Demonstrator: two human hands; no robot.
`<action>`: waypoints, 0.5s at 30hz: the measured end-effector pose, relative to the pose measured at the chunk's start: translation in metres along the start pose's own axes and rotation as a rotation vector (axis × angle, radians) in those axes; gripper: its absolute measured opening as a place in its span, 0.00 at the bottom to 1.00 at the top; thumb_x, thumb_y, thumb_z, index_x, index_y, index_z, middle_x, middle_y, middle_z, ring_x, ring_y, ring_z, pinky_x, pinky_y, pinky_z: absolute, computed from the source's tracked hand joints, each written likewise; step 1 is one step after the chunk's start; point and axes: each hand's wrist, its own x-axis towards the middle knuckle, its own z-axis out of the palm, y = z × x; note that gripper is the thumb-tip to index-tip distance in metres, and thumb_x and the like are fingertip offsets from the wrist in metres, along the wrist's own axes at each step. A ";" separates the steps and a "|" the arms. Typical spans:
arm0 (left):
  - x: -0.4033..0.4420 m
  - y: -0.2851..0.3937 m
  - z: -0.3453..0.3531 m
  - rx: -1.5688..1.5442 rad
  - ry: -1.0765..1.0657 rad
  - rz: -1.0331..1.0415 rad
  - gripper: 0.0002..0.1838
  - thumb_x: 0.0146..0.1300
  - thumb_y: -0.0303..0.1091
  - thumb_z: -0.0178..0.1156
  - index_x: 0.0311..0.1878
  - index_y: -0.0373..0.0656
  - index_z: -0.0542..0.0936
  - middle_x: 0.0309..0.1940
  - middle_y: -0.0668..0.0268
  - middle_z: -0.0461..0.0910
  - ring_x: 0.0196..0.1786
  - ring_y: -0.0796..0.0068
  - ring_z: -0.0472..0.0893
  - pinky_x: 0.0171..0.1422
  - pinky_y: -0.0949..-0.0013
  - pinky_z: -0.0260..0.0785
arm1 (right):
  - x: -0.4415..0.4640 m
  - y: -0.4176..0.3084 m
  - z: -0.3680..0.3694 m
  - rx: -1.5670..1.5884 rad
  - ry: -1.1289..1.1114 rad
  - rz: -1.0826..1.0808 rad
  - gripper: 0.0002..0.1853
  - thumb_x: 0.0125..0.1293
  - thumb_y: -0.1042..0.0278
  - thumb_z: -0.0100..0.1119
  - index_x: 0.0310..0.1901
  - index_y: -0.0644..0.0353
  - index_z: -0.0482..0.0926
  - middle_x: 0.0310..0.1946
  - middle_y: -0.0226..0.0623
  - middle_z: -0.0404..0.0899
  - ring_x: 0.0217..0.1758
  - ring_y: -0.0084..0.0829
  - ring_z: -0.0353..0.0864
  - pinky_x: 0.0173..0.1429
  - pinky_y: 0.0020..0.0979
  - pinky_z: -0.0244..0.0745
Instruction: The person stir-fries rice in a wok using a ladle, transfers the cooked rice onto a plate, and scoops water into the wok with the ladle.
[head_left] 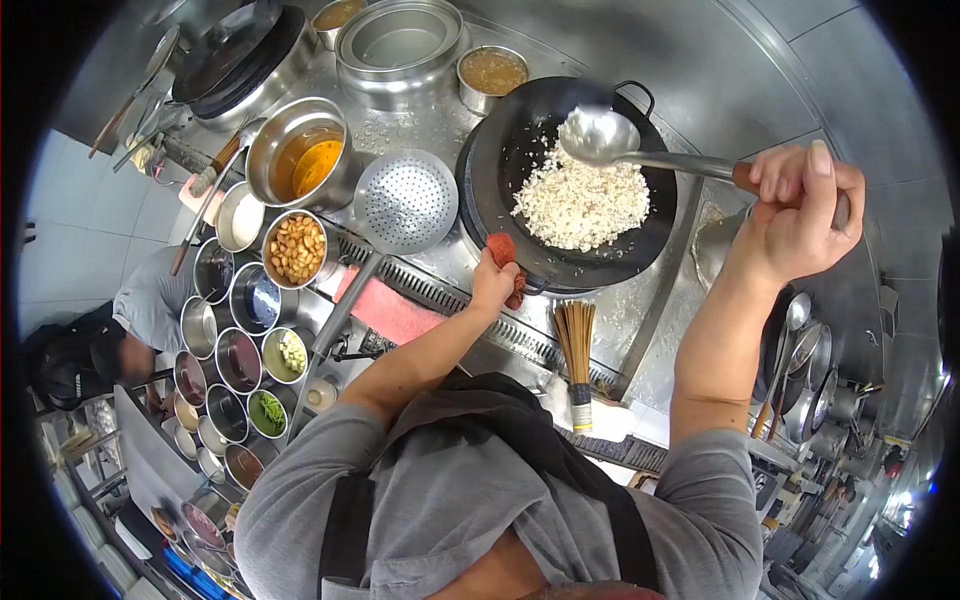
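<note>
A black wok [500, 220] sits on the stove with a mound of fried rice [585, 205] in it. My right hand [808, 205] is closed around the wooden handle of a metal ladle [600, 136], whose bowl hangs over the far part of the rice. At the wok's near left edge, my left hand [492, 285] grips a folded red cloth [502, 250] against the rim. Close to this hand lie a perforated strainer [406, 203] and a bamboo wok brush [574, 345]. Whether the ladle touches the rice I cannot tell.
At the left stand a pot of orange oil [317, 168], a bowl of browned chunks [296, 250] and several metal seasoning bowls. A large lidless pot [400, 45] and a container of brown liquid [493, 75] stand behind. Another person [150, 310] is at far left.
</note>
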 end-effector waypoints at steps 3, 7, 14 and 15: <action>-0.004 0.008 0.000 0.050 0.009 0.002 0.14 0.55 0.26 0.55 0.45 0.32 0.69 0.28 0.54 0.80 0.26 0.67 0.82 0.29 0.66 0.74 | -0.028 0.061 -0.004 -0.252 0.198 0.092 0.10 0.62 0.82 0.56 0.23 0.64 0.70 0.13 0.37 0.69 0.14 0.23 0.69 0.19 0.26 0.66; 0.012 -0.017 -0.003 0.156 0.051 0.042 0.18 0.54 0.31 0.57 0.46 0.31 0.70 0.31 0.48 0.81 0.34 0.55 0.84 0.40 0.60 0.75 | -0.024 0.061 0.001 -0.259 0.044 0.189 0.10 0.62 0.79 0.59 0.23 0.62 0.73 0.13 0.34 0.72 0.13 0.22 0.69 0.18 0.24 0.63; 0.017 -0.021 -0.012 0.252 0.019 0.035 0.20 0.53 0.33 0.57 0.47 0.32 0.70 0.33 0.45 0.81 0.37 0.49 0.83 0.44 0.58 0.74 | 0.024 -0.016 -0.042 -0.266 0.250 0.098 0.12 0.60 0.73 0.63 0.21 0.61 0.71 0.11 0.33 0.69 0.13 0.24 0.69 0.17 0.26 0.60; 0.025 -0.029 -0.015 0.291 0.002 0.067 0.19 0.54 0.28 0.56 0.48 0.32 0.69 0.30 0.51 0.80 0.30 0.61 0.81 0.35 0.64 0.73 | 0.000 -0.002 -0.027 -0.510 0.399 0.223 0.13 0.61 0.74 0.62 0.22 0.60 0.70 0.11 0.34 0.69 0.12 0.24 0.68 0.16 0.26 0.59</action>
